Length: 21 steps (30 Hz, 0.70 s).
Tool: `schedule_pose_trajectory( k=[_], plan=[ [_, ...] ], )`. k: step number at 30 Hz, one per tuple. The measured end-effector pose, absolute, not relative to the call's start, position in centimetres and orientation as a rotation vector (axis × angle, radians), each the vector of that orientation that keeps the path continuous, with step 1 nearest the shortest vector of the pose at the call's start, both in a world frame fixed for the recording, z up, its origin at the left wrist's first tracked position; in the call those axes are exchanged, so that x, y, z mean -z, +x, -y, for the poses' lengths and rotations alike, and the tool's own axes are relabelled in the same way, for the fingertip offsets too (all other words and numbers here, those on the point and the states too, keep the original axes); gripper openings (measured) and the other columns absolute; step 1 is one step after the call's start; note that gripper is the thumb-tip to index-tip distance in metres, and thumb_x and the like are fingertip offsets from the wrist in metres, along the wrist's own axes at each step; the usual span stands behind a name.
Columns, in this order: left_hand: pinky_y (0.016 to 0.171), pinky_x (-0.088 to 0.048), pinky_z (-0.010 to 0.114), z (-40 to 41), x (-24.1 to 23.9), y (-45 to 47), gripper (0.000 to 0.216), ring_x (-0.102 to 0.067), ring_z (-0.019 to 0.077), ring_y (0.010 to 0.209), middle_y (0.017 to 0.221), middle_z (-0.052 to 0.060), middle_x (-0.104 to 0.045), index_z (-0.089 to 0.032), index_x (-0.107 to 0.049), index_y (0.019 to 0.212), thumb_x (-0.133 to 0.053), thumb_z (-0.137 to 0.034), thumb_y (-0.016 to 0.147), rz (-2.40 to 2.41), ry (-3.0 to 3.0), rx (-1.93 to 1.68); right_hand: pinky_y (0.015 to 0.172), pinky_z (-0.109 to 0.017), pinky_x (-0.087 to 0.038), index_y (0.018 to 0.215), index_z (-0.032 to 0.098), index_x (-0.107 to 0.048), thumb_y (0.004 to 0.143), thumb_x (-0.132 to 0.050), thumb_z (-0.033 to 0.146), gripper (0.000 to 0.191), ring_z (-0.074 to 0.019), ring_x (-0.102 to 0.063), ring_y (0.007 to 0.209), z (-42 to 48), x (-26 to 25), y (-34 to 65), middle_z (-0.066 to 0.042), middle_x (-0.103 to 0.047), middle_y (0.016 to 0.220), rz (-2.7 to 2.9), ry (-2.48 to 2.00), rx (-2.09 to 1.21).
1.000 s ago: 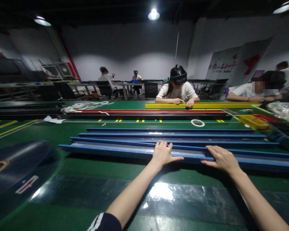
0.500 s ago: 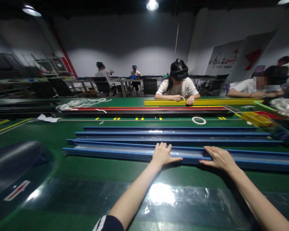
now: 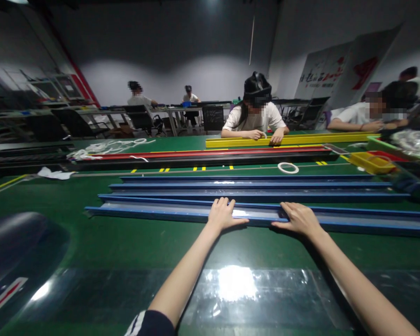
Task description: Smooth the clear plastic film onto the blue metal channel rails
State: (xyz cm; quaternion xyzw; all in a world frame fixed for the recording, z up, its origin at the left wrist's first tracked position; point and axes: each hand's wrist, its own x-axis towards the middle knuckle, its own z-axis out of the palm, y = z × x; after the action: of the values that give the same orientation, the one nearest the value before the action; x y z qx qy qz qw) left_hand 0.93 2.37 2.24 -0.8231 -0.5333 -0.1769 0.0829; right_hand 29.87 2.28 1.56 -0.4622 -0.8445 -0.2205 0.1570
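Observation:
A long blue channel (image 3: 161, 210) lies crosswise on the green table, nearest to me. My left hand (image 3: 222, 214) grips it around mid-length, fingers over the far edge and thumb along the near side. Just to the right, my right hand (image 3: 300, 218) holds the same channel with fingers and thumb across its two edges. The thumbs point toward each other with a short gap between. Behind it lie more blue channels (image 3: 196, 186), roughly parallel. Clear film or plastic shows inside the nearest channel; its right end runs out of view.
A transparent sheet (image 3: 126, 294) lies in front of me, and a dark curved sheet (image 3: 17, 247) at left. Beyond are a white tape ring (image 3: 288, 163), a red strip (image 3: 210, 153) and a yellow tray (image 3: 367, 163). Opposite, a co-worker (image 3: 255, 116) handles a yellow channel (image 3: 318, 139).
Both hands and the nearest blue channel have moved a little left relative to the channels behind. My view has tilted slightly downward. The grip looks the same.

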Motion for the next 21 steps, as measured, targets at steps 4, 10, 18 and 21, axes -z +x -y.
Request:
schedule_pose_trajectory(
  k=[4,10,18,21],
  plan=[
    [0.083,-0.037,0.039,-2.4,-2.1,-1.0,0.087,-0.052,0.0263,0.090,0.092,0.013,-0.060,-0.016,-0.060,0.105,-0.034,-0.085,0.061,1.588,-2.424,0.522,0.064,-0.029,-0.036,0.084,0.015,-0.061,0.074,-0.037,0.073,0.063,-0.0202,-0.058,0.068,-2.5,-1.5,28.0,-0.010,-0.063,0.073,2.404,-1.333,0.618],
    [0.084,-0.038,0.039,-2.6,-2.4,-4.0,0.085,-0.053,0.0262,0.092,0.096,0.013,-0.060,-0.015,-0.060,0.109,-0.037,-0.083,0.063,1.587,-2.387,0.494,0.074,-0.034,-0.041,0.105,0.012,-0.059,0.073,-0.039,0.073,0.071,-0.0251,-0.057,0.085,-2.5,-1.6,24.8,-0.013,-0.064,0.091,2.384,-1.412,0.477],
    [0.083,-0.041,0.038,-2.9,-2.5,-11.2,0.073,-0.055,0.0253,0.094,0.098,0.011,-0.061,-0.020,-0.059,0.112,-0.045,-0.076,0.067,1.577,-2.346,0.438,0.087,-0.041,-0.041,0.129,0.017,-0.044,0.079,-0.043,0.061,0.067,-0.0268,-0.052,0.107,-2.8,-1.1,26.6,-0.014,-0.056,0.119,2.398,-1.351,0.293],
    [0.086,-0.041,0.038,-3.0,-2.5,-15.0,0.071,-0.055,0.0261,0.096,0.102,0.011,-0.061,-0.022,-0.059,0.113,-0.045,-0.074,0.068,1.611,-2.317,0.401,0.086,-0.041,-0.041,0.128,0.018,-0.045,0.078,-0.045,0.061,0.066,-0.0271,-0.053,0.105,-3.0,-0.8,29.0,-0.014,-0.057,0.117,2.389,-1.372,0.303]
  ],
)
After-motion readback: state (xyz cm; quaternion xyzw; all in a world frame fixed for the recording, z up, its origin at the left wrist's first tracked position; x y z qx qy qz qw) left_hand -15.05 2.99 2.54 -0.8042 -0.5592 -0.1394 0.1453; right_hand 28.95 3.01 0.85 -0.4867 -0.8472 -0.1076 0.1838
